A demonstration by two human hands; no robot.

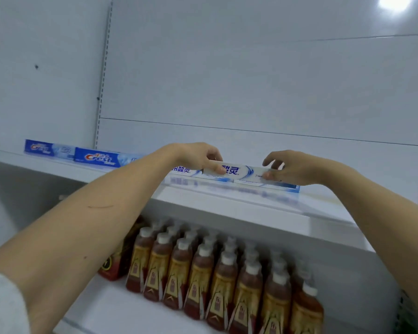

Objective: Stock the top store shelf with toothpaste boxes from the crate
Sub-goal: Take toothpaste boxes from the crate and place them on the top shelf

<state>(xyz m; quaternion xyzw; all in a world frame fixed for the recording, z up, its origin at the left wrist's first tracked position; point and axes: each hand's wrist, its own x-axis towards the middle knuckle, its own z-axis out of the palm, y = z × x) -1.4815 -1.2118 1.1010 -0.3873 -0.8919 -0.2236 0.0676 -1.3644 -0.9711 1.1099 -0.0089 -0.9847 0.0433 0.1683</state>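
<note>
Your left hand (200,156) and right hand (288,168) each pinch an end of a long, glossy white carton (241,173) lying on the smooth white top shelf (227,208) near its front edge. Bare shelf stretches right; two blue boxes (92,156) sit left.

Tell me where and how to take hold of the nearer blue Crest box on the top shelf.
Grip the Crest box across its narrow height, near the middle, coming from the front. It lies flat and lengthwise along the top shelf edge with its long face outward; another Crest box sits close at its left end.
</note>
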